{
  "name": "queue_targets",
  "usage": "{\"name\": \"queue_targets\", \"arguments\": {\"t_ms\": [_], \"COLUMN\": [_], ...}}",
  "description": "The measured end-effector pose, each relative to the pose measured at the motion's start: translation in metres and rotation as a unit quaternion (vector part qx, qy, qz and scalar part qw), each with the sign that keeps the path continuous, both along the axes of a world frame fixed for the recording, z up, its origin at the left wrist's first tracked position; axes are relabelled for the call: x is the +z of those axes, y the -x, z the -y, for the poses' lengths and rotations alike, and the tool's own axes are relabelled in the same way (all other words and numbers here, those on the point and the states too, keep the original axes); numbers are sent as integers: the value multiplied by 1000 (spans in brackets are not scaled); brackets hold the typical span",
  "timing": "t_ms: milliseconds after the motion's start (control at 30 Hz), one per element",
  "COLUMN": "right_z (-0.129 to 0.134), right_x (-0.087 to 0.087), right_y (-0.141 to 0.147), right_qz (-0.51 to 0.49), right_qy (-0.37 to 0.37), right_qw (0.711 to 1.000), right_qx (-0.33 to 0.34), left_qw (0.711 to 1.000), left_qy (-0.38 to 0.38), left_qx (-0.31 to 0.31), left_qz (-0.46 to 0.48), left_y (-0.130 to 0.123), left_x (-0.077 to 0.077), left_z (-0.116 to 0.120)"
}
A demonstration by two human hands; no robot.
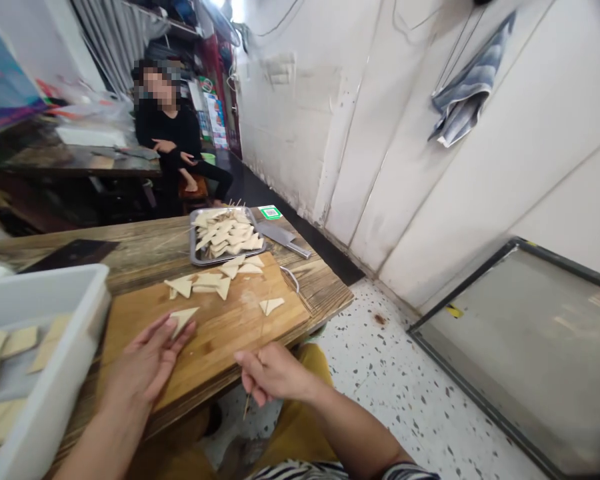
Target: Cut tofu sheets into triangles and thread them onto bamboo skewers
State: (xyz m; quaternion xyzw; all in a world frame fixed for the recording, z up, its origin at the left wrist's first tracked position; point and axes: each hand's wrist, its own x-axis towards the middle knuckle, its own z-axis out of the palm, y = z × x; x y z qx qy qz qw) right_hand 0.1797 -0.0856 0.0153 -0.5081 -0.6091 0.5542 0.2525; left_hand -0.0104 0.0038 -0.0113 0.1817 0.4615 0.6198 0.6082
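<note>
My left hand [147, 360] is closed on a pale triangular tofu piece [184, 321], pinched between thumb and fingers above the left part of a wooden cutting board [245, 333]. At the board's front edge my right hand [275, 373] grips a thin wooden skewer [247, 405], whose lower end sticks out below the fist. Several more tofu triangles [206, 283] lie in a loose row along the back of the board. One single triangle [271, 305] rests apart on the right side.
Behind the board stands a metal tray [194, 252] heaped with skewered tofu triangles. A cleaver [280, 235] lies beside it. At left, a white plastic bin [75, 320] holds flat tofu slabs [20, 341]. A person [173, 137] sits beyond the table.
</note>
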Motion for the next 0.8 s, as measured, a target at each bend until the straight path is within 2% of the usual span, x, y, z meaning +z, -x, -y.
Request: {"name": "queue_targets", "arguments": {"t_ms": [100, 200, 567, 633, 700, 800], "right_z": [5, 5, 7, 9, 17, 42], "right_x": [2, 1, -5, -7, -11, -28], "right_y": [2, 2, 6, 0, -15, -54], "right_qz": [86, 150, 223, 218, 181, -1], "right_qy": [-94, -142, -172, -180, -158, -46], "right_qw": [992, 978, 959, 958, 968, 996], "right_qx": [0, -3, -44, -55, -64, -72], "left_qw": [1000, 1000, 1000, 1000, 1000, 998], "left_qy": [-2, -4, -13, -9, 7, 27], "left_qx": [1, 3, -11, -14, -13, -1], "left_qz": [-3, -7, -13, -16, -24, -59], "left_y": [-1, 0, 2, 2, 1, 0], "left_x": [2, 0, -2, 0, 2, 4], "left_z": [2, 2, 2, 2, 3, 3]}}
